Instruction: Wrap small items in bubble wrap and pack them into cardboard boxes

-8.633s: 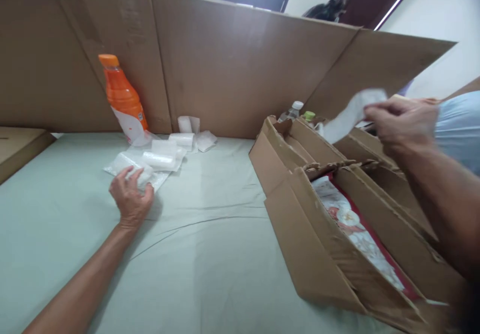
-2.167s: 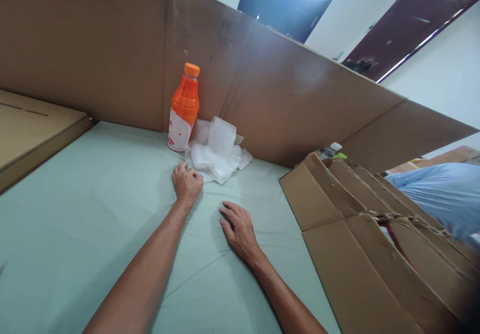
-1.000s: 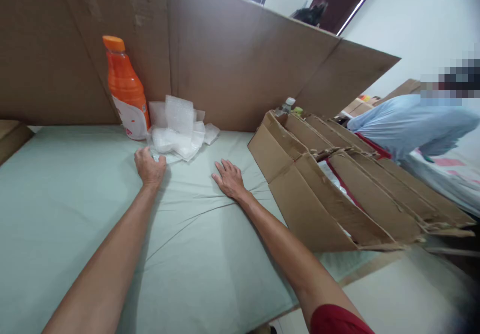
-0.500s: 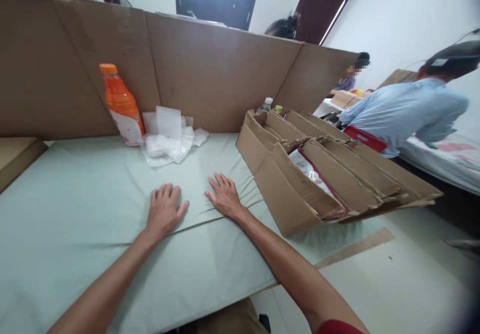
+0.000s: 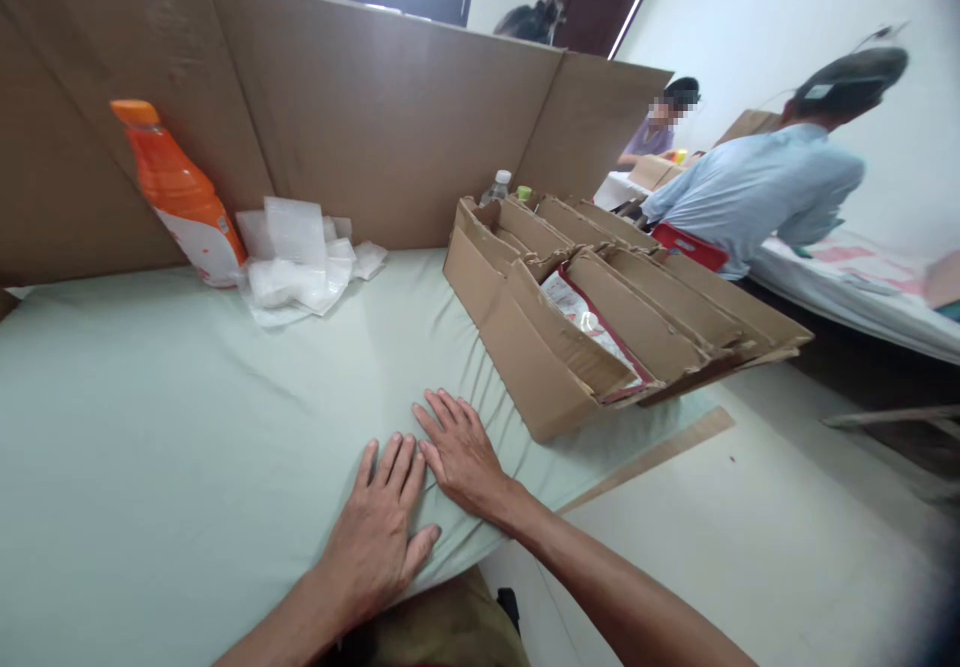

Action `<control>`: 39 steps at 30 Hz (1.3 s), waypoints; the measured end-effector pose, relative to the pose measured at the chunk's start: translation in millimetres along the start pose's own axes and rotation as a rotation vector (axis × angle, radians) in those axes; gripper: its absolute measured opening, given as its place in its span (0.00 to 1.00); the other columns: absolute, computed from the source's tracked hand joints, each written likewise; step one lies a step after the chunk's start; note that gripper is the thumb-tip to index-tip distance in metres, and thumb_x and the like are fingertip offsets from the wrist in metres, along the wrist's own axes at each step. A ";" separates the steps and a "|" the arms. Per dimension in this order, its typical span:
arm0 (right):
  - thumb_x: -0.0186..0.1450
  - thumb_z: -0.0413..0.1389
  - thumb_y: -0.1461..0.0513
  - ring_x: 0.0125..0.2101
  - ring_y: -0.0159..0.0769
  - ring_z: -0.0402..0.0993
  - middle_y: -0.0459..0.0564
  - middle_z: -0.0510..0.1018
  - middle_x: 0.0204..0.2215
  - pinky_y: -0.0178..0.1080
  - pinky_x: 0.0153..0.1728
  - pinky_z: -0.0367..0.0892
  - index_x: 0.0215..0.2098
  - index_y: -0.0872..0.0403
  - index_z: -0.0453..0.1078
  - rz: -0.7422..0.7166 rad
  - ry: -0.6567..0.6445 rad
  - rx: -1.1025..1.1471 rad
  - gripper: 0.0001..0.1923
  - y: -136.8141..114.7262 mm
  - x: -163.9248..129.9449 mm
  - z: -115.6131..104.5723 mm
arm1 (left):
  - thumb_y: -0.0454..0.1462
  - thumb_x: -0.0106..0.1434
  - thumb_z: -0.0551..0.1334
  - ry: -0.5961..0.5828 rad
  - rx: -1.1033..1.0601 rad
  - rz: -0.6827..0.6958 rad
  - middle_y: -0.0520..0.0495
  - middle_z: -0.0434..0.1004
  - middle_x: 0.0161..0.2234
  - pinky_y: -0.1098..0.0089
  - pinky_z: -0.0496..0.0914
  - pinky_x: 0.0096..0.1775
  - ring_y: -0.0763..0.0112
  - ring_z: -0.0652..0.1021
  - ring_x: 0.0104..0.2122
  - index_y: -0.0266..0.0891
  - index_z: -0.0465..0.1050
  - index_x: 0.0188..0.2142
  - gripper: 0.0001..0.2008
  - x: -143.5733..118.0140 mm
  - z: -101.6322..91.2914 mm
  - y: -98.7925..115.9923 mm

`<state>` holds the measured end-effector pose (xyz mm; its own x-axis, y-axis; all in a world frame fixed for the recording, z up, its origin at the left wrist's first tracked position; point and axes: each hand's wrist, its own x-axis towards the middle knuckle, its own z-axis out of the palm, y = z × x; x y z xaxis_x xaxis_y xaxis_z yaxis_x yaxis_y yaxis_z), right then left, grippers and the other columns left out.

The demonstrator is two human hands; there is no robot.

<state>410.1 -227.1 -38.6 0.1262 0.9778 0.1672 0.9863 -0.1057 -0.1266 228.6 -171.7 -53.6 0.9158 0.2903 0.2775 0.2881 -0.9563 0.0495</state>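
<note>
Lying flat and open-palmed on the pale green sheet, left hand and right hand side by side, fingers touching, holding nothing. Spreading smooth, faintly creased, beneath both palms toward the cardboard box, long axis running left-right.

The bench is seen from a single head-worn camera, faced forward and down, close above its near edge.
</note>
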 end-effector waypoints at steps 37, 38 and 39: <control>0.72 0.50 0.56 0.68 0.50 0.52 0.59 0.59 0.68 0.53 0.64 0.55 0.68 0.55 0.60 0.205 0.041 -0.148 0.28 37.4 -92.1 -12.7 | 0.54 0.56 0.67 0.014 -0.048 0.072 0.35 0.58 0.68 0.44 0.47 0.65 0.43 0.57 0.68 0.47 0.58 0.66 0.42 -36.0 -4.5 38.1; 0.72 0.50 0.57 0.68 0.50 0.52 0.58 0.60 0.68 0.53 0.64 0.55 0.68 0.54 0.60 0.201 0.056 -0.155 0.27 36.1 -97.8 -12.3 | 0.54 0.56 0.67 0.026 -0.046 0.074 0.35 0.59 0.68 0.44 0.47 0.65 0.43 0.57 0.67 0.47 0.59 0.66 0.41 -37.3 -5.5 39.6; 0.72 0.49 0.57 0.68 0.50 0.52 0.58 0.60 0.68 0.54 0.64 0.56 0.68 0.54 0.60 0.198 0.071 -0.163 0.27 34.8 -103.3 -11.8 | 0.53 0.56 0.67 0.038 -0.045 0.077 0.35 0.59 0.67 0.45 0.46 0.65 0.43 0.58 0.67 0.47 0.59 0.66 0.41 -38.9 -6.4 41.3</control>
<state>432.7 -334.0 -48.7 0.3203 0.9205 0.2240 0.9449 -0.3274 -0.0058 203.0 -222.7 -56.2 0.9233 0.2152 0.3181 0.2036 -0.9766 0.0697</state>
